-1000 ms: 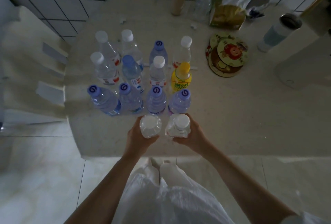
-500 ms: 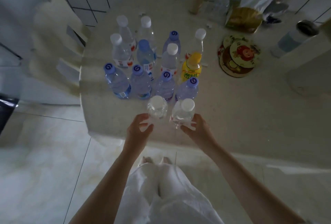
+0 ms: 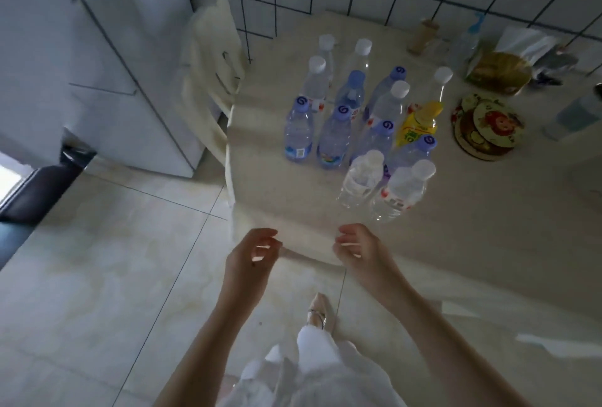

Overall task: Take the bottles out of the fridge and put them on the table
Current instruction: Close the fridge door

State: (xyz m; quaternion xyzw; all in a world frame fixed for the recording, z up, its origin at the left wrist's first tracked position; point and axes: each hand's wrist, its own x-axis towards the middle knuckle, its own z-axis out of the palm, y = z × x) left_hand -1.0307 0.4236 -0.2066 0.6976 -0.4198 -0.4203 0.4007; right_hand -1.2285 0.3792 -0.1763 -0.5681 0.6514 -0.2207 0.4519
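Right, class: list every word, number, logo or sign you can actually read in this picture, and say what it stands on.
"G"-like white swirl logo: on the purple caps of the blue-tinted bottles.
Green characters on the yellow bottle: too blurred to read.
Red and white labels on the clear bottles: print too small and blurred.
Blue label on the front left bottle: unreadable.
Round coasters: a cartoon picture, no legible words.

The single head-worn camera looked forward and steeply down from standing height, taking in the pale beige stone worktop [image 3: 325, 198] ahead to the right, the cream tiled floor [image 3: 97, 276] below, and both bare hands [image 3: 250, 253] close beneath the lens.
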